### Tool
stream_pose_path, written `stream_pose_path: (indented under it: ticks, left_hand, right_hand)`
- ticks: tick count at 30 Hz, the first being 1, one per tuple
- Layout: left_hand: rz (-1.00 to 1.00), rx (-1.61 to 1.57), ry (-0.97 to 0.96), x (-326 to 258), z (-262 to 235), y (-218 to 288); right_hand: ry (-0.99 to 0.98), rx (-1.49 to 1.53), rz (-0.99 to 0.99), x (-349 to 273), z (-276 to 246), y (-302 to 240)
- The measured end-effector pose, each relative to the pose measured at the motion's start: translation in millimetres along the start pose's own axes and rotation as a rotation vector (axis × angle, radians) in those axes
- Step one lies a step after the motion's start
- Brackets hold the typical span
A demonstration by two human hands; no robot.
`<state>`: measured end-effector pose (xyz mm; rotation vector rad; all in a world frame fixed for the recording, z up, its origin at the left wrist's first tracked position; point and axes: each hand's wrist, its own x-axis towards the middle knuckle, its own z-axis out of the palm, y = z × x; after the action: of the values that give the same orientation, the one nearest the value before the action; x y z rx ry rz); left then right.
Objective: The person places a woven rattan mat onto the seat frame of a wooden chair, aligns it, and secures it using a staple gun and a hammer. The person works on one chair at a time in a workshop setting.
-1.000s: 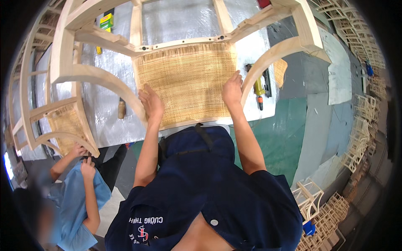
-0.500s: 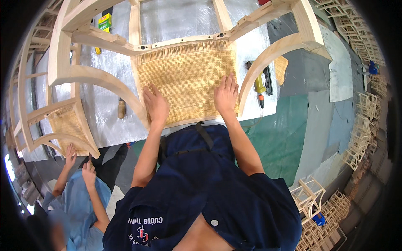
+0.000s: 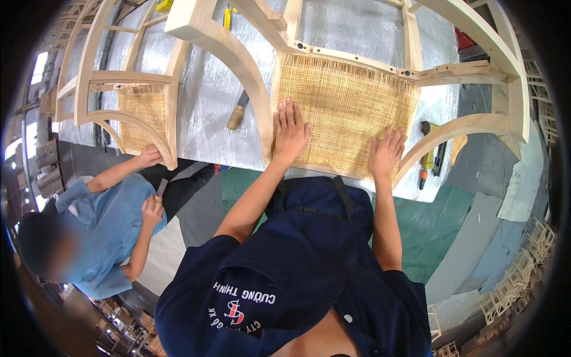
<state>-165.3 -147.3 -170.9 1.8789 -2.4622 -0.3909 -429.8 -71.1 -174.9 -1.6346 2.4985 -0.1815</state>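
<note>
A woven cane panel (image 3: 348,98) lies across the pale wooden chair frame (image 3: 238,56) in front of me, its loose strand ends fringing the far side along a rail with dark screw holes. My left hand (image 3: 291,132) rests flat on the panel's left part, fingers stretched out and a little apart. Near the right front corner, my right hand (image 3: 386,152) lies on the cane with its fingers extended. Neither hand holds anything. Curved wooden pieces of the frame arch outward on both sides of the panel.
A wooden-handled tool (image 3: 236,116) lies left of the frame on the plastic-covered table (image 3: 205,107). Right of it lies a yellow-green power tool (image 3: 427,160). At left, a co-worker in a blue shirt (image 3: 113,229) touches a second chair frame (image 3: 128,77) and holds a flat tool.
The view has swung left, so the frame appears further right. My hands stay flat on the cane. The co-worker's tool hand has come away from the second frame.
</note>
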Motion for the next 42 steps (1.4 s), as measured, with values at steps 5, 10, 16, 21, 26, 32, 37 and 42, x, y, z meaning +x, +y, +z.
stream_pose_path:
  ticks: [5,10,16,21,26,32,37,42]
  left_hand:
    - [-0.024,0.024,-0.088,0.5,1.0,0.0]
    - [-0.007,0.072,-0.101,4.8,4.7,-4.3]
    - [0.044,0.029,0.023,5.3,8.5,-2.5]
    - [-0.004,0.051,-0.074,5.7,9.8,-2.3]
    - [0.04,0.038,-0.018,7.5,8.8,-3.7]
    - [0.063,0.037,0.01,7.3,7.4,-6.8]
    - [0.0,0.037,-0.074,6.5,7.5,-0.9]
    - [0.025,0.024,0.034,6.3,6.5,-1.0]
  right_hand:
    - [-0.045,-0.023,0.033,1.6,6.3,3.3]
    - [-0.021,-0.036,0.024,4.1,11.4,6.2]
    - [0.002,0.072,-0.007,1.9,1.8,6.2]
    - [-0.082,0.065,0.043,3.2,0.4,1.9]
    - [-0.005,0.07,0.0,5.6,1.6,0.6]
    - [-0.096,0.061,0.027,16.0,-13.3,-17.7]
    - [-0.093,0.064,-0.294,47.6,-15.4,-71.2]
    - [-0.061,0.027,-0.363,71.2,-3.2,-104.7]
